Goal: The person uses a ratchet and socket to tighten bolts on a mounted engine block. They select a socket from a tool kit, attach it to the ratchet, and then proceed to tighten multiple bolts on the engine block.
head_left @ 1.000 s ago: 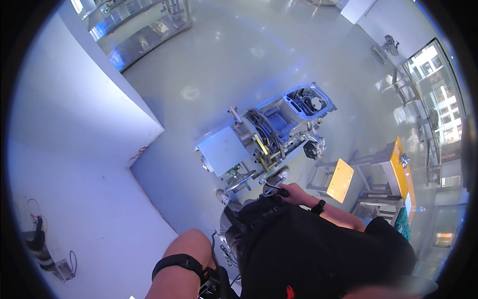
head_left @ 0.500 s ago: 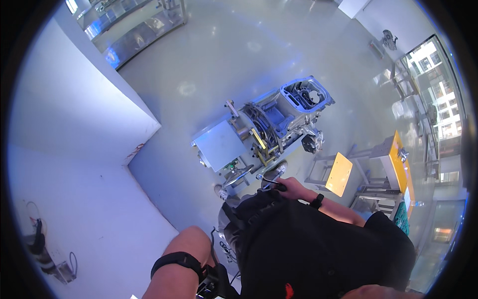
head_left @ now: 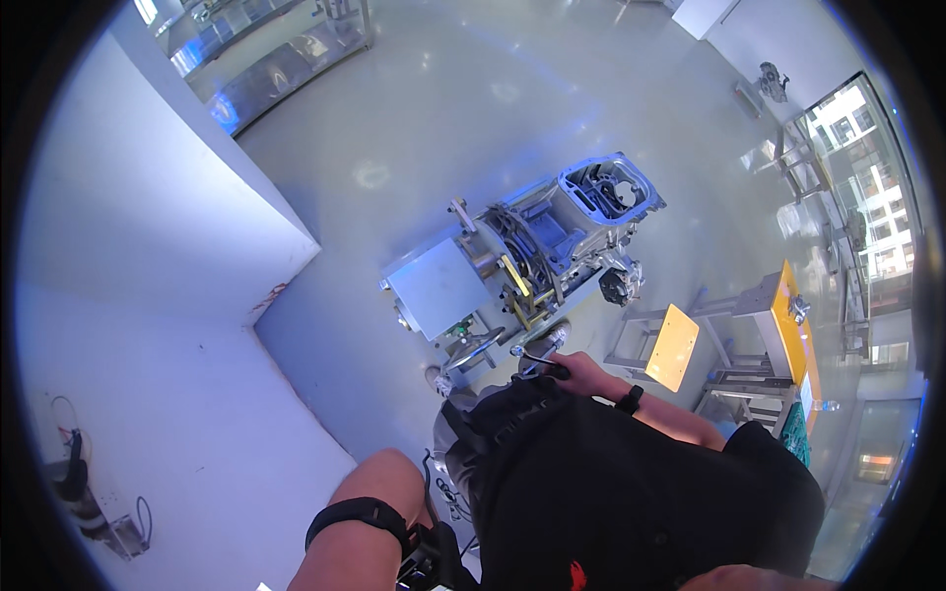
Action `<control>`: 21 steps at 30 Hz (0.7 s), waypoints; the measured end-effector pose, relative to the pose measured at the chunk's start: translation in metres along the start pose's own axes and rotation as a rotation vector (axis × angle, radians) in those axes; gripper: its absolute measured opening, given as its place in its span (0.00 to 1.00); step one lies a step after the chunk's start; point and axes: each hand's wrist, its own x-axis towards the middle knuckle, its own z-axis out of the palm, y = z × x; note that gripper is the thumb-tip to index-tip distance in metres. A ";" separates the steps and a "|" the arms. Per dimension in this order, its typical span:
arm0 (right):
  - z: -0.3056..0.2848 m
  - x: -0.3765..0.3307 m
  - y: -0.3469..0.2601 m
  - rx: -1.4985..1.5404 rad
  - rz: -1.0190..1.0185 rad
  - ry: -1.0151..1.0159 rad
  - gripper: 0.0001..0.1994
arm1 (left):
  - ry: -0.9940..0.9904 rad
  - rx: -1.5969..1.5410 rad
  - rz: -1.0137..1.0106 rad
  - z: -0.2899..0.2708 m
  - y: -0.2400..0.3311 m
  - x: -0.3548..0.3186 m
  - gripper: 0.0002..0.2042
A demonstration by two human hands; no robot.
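My right hand (head_left: 579,374) is closed around the dark grip of a ratchet wrench (head_left: 533,357). Its chrome shaft and head point left, in front of my body and above my shoe. Of my left arm (head_left: 360,502), a bent bare part with a black strap shows at the lower edge; the hand itself is out of sight. Ahead of me a grey metal gearbox or engine housing (head_left: 562,231) is mounted on a stand, its oval opening turned up at the far end. A flat metal box top (head_left: 439,288) and a handwheel (head_left: 476,348) belong to the stand's near left side.
A white wall block (head_left: 197,295) rises on the left. To the right stand a yellow stool (head_left: 674,345) and a yellow-topped workbench (head_left: 790,320) with a small metal part on it. A metal shelf (head_left: 296,69) is at the far left, and windows (head_left: 867,177) line the right.
The view has shifted very slightly. My right hand keeps its grip on the ratchet wrench, and the housing on its stand looks the same.
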 end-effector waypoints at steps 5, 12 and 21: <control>0.003 -0.001 0.008 -0.015 -0.006 -0.009 0.10 | 0.000 -0.022 -0.011 -0.001 0.000 0.000 0.05; 0.003 -0.001 0.011 -0.010 0.013 -0.011 0.10 | -0.001 -0.052 -0.019 -0.002 -0.002 0.000 0.05; 0.004 -0.001 0.005 -0.003 -0.004 -0.014 0.10 | 0.001 -0.074 -0.027 0.002 -0.001 0.000 0.05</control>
